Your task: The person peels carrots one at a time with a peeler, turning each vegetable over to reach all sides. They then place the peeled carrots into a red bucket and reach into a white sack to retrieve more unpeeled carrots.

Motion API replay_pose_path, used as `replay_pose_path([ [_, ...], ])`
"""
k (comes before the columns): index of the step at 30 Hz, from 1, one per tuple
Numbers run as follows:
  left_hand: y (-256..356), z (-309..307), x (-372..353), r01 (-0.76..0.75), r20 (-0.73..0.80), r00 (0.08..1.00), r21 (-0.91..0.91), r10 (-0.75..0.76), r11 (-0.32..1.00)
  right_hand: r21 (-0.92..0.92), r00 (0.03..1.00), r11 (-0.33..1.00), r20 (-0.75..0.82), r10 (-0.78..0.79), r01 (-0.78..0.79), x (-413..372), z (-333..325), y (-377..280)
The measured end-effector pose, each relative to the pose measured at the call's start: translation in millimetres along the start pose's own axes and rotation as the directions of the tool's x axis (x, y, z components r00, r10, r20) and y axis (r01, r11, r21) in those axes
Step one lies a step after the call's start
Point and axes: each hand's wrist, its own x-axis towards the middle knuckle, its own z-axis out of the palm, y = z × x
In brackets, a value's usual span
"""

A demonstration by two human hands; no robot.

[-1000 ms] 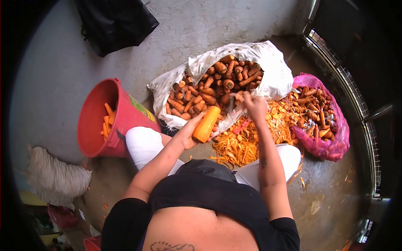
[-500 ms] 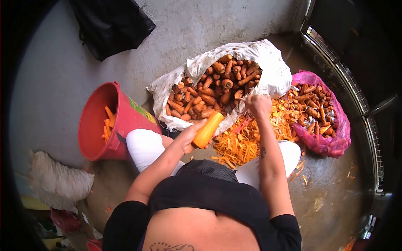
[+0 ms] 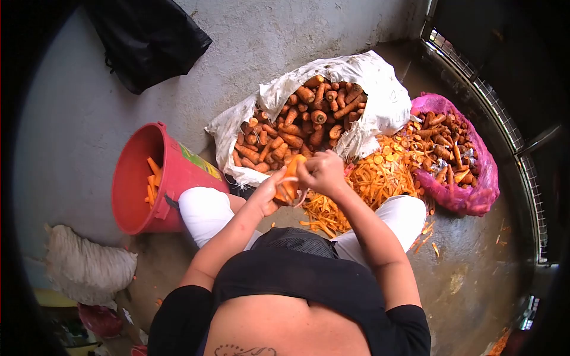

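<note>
My left hand is closed around a peeled orange carrot in front of my lap. Against the carrot, my right hand grips a pinkish peeler, blurred and partly covered by the fingers. Just beyond both hands lies a white sack, its mouth wide and full of unpeeled carrots. Below the right forearm, a heap of carrot peelings and slices spreads over the floor.
A red bucket with peeled carrots inside stands at my left. On the right sits a pink mesh bag of carrots and scraps. A black bag hangs on the wall; a pale rolled sack lies lower left.
My right hand has come left and down from beside the sack's mouth to the carrot. The carrot stays in my left hand, now partly covered by the right.
</note>
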Motion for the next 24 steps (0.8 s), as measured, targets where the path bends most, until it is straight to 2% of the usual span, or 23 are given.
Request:
replay_pose_path([
  [1, 1, 1, -2, -0.024, 0.001, 1.0, 0.054, 0.024, 0.998, -0.024, 0.999, 0.999, 0.021, 0.029, -0.029, 2, 0, 11],
  [2, 4, -5, -5, -0.011, 0.041, 0.999, 0.182, 0.004, 0.983, -0.119, 0.995, 0.991, -0.091, 0.043, -0.054, 5, 4, 31],
  [3, 5, -4, -8, 0.007, 0.048, 0.999, 0.186, -0.016, 0.983, -0.149, 0.982, 0.971, -0.051, 0.18, -0.186, 9, -2, 52],
  [4, 6, 1, -14, 0.026, 0.055, 0.998, 0.191, -0.037, 0.981, -0.439, 0.917, 0.829, 0.029, 0.397, -0.346, 14, -4, 75],
  [5, 8, 5, -20, 0.044, 0.061, 0.996, 0.197, -0.058, 0.979, -0.502, 0.887, 0.792, 0.101, 0.451, -0.346, 14, -19, 89],
  [6, 10, 9, -25, 0.043, 0.086, 0.995, 0.189, -0.06, 0.981, -0.526, 0.877, 0.744, -0.01, 0.48, -0.413, 4, -8, 117],
  [7, 12, 10, -26, 0.037, 0.09, 0.995, 0.177, -0.053, 0.983, -0.622, 0.953, 0.724, -0.237, 0.188, -0.298, 4, -13, 113],
  [9, 14, 11, -27, 0.026, 0.098, 0.994, 0.143, -0.041, 0.989, -0.457, 0.843, 0.749, -0.005, 0.537, -0.48, 10, -11, 100],
  [10, 14, 7, -24, 0.027, 0.105, 0.994, 0.113, -0.039, 0.993, -0.278, 0.82, 0.799, 0.064, 0.569, -0.533, 16, -10, 82],
  [11, 14, 1, -19, 0.03, 0.113, 0.993, 0.083, -0.04, 0.996, -0.09, 0.798, 0.809, 0.138, 0.587, -0.58, 19, -8, 63],
  [12, 14, -2, -14, 0.036, 0.123, 0.992, 0.053, -0.042, 0.998, 0.026, 0.882, 0.888, 0.133, 0.452, -0.459, 18, -12, 41],
  [13, 12, -1, -11, 0.037, 0.05, 0.998, 0.032, -0.038, 0.999, 0.14, 0.944, 0.936, 0.111, 0.31, -0.323, 15, -14, 23],
  [15, 7, 3, -5, 0.033, -0.098, 0.995, -0.009, -0.034, 0.999, 0.1, 0.998, 0.995, -0.055, 0.009, -0.003, 7, -6, 5],
  [16, 7, -2, -5, 0.03, -0.001, 1.0, 0.074, -0.03, 0.997, 0.091, 0.999, 0.996, -0.029, -0.014, 0.017, 4, -7, -1],
  [17, 4, -4, -4, 0.021, 0.002, 1.0, 0.072, -0.021, 0.997, 0.084, 0.999, 0.996, -0.005, -0.038, 0.038, 4, -8, -5],
  [18, 2, -4, -3, 0.012, 0.005, 1.0, 0.071, -0.012, 0.997, 0.086, 0.999, 0.996, 0.019, -0.036, 0.034, 2, -4, -3],
  [21, 4, 9, -6, -0.015, -0.042, 0.999, 0.103, 0.019, 0.995, 0.117, 0.997, 0.991, -0.063, -0.053, 0.06, 6, 1, 6],
  [23, 10, 15, -12, -0.021, -0.021, 0.999, 0.182, 0.025, 0.983, 0.084, 0.998, 0.996, -0.058, 0.033, -0.028, 9, 2, 19],
  [24, 7, 7, -6, -0.049, 0.029, 0.999, 0.229, 0.044, 0.972, 0.097, 0.992, 0.988, -0.004, 0.124, -0.123, 12, 2, 33],
])
